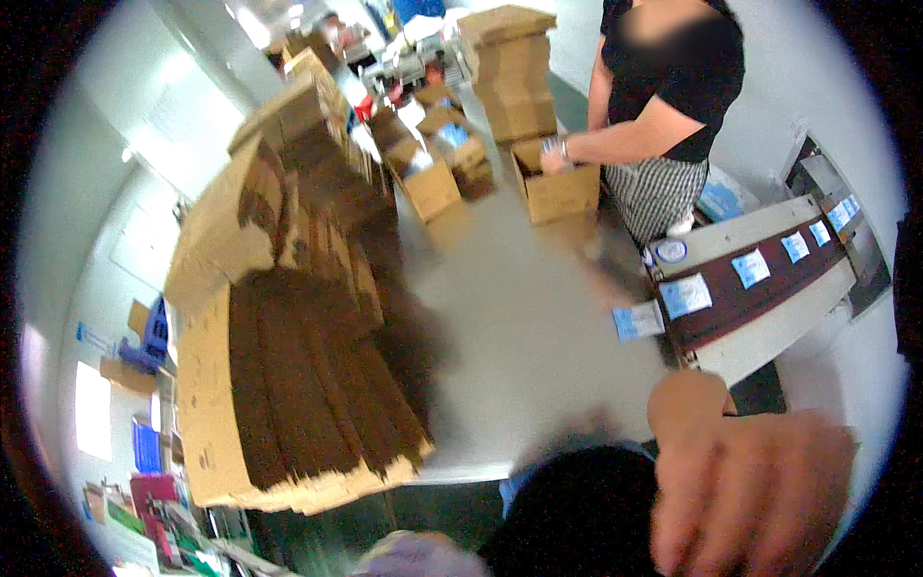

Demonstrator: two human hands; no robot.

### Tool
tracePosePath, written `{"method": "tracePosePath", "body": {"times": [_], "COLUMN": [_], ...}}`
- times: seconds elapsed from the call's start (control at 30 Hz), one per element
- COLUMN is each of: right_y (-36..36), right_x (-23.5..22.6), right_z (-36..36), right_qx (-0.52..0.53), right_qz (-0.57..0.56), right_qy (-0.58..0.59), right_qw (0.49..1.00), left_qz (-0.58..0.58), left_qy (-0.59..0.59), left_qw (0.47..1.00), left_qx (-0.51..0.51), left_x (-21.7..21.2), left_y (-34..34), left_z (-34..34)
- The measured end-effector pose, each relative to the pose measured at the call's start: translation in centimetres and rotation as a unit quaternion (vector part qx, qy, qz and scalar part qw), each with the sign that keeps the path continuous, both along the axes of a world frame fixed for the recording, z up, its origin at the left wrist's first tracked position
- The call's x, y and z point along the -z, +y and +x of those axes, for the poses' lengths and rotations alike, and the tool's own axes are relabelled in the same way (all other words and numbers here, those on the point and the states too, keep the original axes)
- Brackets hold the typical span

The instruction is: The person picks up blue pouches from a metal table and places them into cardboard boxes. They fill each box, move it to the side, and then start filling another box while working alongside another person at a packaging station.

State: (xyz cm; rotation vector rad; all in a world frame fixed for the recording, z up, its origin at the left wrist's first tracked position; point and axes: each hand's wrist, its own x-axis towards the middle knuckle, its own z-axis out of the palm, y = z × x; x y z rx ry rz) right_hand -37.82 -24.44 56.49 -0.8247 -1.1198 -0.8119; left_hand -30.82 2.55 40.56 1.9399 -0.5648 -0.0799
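My right hand is large and close at the lower right, slightly blurred. Its fingers lie side by side and bend downward; their tips are out of sight, so whatever they hold is hidden. Just beyond it is the near end of a conveyor belt carrying several blue-and-white packets. One packet sticks out past the belt's end over the grey table. A black rounded shape, perhaps clothing or a sleeve, covers the table's front edge. I cannot make out my left hand.
Tall stacks of brown cardboard line the table's left side. At the far end, a co-worker in a black top reaches into an open carton. Another open carton holds packets beside it. Behind stands a further cardboard stack.
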Motion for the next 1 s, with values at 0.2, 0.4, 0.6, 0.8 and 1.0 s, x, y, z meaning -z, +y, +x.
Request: {"method": "tracePosePath", "body": {"times": [0.2, 0.4, 0.6, 0.8, 1.0], "right_y": [1.2, 2.7, 4.3, 3.1, -2.8], "right_x": [-0.3, -0.8, -1.0, -1.3, -0.8], "right_z": [3.2, 2.0, 0.6, 0.2, -2.7], "right_qx": [0.031, 0.105, -0.002, 0.010, 0.250], "right_qz": [-0.136, 0.021, 0.083, 0.086, 0.019], "right_qy": [0.068, 0.032, 0.081, 0.056, 0.136], "right_qw": [0.988, 0.994, 0.993, 0.995, 0.959], "left_qz": [-0.002, 0.007, 0.010, 0.000, -0.007], "left_qy": [-0.012, -0.013, -0.019, -0.022, -0.013], "left_qw": [1.000, 1.000, 1.000, 1.000, 1.000], "left_qx": [-0.004, -0.010, -0.021, -0.013, -0.002], "left_x": [-0.6, -1.7, -2.9, -2.8, -2.1], "left_y": [-1.0, -1.3, -1.5, -2.6, -3.5], "left_z": [1.0, 0.7, -0.2, -0.8, -1.2]}}
